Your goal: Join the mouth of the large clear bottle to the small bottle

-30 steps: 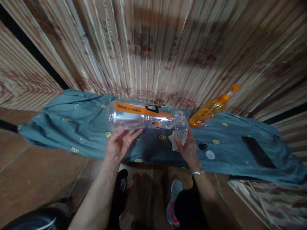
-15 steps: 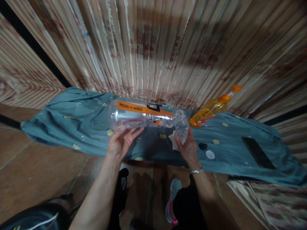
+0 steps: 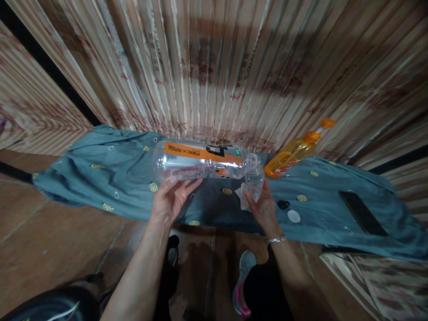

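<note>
My left hand [image 3: 170, 196] supports a large clear plastic bottle [image 3: 200, 160] from below, its fingers partly hidden behind it. The bottle lies sideways, with an orange and silver label and its mouth toward the right. In my right hand [image 3: 264, 207] is a small clear plastic bottle [image 3: 254, 180], its top right by the large bottle's mouth. Whether the two rims touch, I cannot tell. A crumpled white tissue [image 3: 243, 199] shows beside my right fingers. To the right sit a black cap [image 3: 283, 204] and a white round cap [image 3: 294, 216].
A teal patterned cloth [image 3: 127, 178] covers the narrow table. At the back right stands an orange pump bottle [image 3: 290, 156]. A black phone [image 3: 363, 213] lies toward the right end. Behind the table hangs a pleated curtain [image 3: 214, 80], with a dark frame bar [image 3: 50, 62] at left.
The view has shifted slightly. Both hands still hold the two bottles mouth to mouth, and I see no clear movement of either.
</note>
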A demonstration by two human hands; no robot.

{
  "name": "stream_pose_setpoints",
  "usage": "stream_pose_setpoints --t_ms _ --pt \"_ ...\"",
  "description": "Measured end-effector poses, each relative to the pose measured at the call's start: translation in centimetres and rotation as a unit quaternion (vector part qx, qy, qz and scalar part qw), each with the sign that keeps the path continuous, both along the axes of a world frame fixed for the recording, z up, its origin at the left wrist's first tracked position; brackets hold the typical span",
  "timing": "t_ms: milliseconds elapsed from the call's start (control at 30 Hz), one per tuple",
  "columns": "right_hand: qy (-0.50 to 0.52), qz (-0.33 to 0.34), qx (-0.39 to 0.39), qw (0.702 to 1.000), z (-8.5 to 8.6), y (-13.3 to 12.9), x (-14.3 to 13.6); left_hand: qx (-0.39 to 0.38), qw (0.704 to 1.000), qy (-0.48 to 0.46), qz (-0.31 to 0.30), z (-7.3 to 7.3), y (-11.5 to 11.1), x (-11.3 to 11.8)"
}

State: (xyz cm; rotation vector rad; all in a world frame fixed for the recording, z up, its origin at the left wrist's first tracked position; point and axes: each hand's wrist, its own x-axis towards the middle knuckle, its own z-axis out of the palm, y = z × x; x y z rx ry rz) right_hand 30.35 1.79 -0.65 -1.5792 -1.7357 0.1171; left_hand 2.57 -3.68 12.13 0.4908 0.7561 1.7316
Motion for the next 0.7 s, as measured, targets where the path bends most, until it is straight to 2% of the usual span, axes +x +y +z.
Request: stream_pose_setpoints --t_ms 467,700 --pt "-0.012 0.020 0.024 0.999 -0.42 0.16 0.33 -0.007 1.000 -0.004 0.008 0.25 -0.27 -0.35" --pt "-0.013 0.006 0.029 0.999 -0.55 0.18 0.39 0.000 1.000 0.006 0.006 0.45 -0.25 -0.22"
